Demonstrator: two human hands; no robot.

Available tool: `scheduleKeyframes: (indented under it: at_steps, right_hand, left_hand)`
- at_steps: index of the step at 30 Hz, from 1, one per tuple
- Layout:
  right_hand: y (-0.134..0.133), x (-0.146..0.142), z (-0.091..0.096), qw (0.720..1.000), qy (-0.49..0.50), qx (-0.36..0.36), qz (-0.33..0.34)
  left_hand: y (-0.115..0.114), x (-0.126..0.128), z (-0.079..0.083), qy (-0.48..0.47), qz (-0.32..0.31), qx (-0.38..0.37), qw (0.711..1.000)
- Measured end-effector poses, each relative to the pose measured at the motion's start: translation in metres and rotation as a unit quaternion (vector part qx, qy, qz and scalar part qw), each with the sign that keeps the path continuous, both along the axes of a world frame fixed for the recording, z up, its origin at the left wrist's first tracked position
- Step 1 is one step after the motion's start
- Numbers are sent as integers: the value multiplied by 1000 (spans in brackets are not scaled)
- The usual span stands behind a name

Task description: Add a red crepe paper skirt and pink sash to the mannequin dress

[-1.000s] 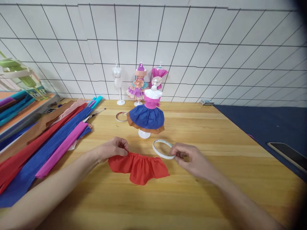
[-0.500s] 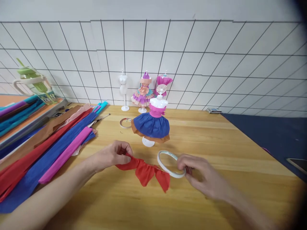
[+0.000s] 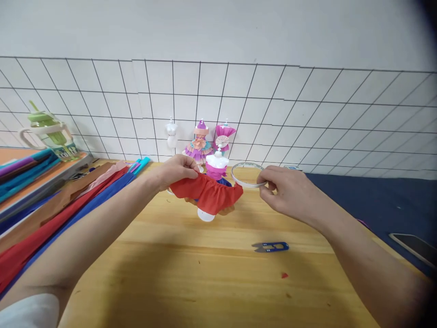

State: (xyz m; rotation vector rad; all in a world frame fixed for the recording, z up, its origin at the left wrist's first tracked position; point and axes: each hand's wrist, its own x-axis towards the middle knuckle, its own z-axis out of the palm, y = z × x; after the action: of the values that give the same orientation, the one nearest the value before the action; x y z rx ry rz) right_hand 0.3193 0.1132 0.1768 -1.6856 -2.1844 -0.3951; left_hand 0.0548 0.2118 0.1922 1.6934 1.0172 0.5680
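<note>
My left hand [image 3: 180, 170] pinches the left end of a gathered red strip [image 3: 213, 195] that looks like crepe paper. Between finger and thumb, my right hand [image 3: 288, 187] grips the right side of a thin roll of tape [image 3: 238, 180]. The roll's left edge meets the strip's right end. Behind the strip stands a small white dress form [image 3: 217, 161] with a pink top [image 3: 215, 173]; most of its blue skirt is hidden. Blue thread snips [image 3: 276, 247] lie on the table below my right hand, with a tiny red scrap [image 3: 284, 275] nearby.
Long crepe paper strips [image 3: 68, 223] in several colours cover the left side. A green-lidded cup [image 3: 51, 134] stands behind them. Against the tiled wall are a bare dress form [image 3: 171, 133] and two dressed ones [image 3: 198, 148]. A phone [image 3: 414, 246] lies at the right.
Both hands have lifted the red strip and tape roll up and away, in front of the dress form. The strip now spreads wider, covering the blue skirt. The view has shifted, showing the snips.
</note>
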Motion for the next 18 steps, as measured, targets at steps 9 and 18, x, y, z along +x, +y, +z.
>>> scheduleKeyframes:
  at_steps: [9,18]
  right_hand:
    - [26,-4,21,997,-18,-69,-27]
    - [54,-8,20,997,-54,-60,15]
  left_hand:
    - [21,4,8,43,-64,18,997]
    - [45,4,3,48,-134,84,986]
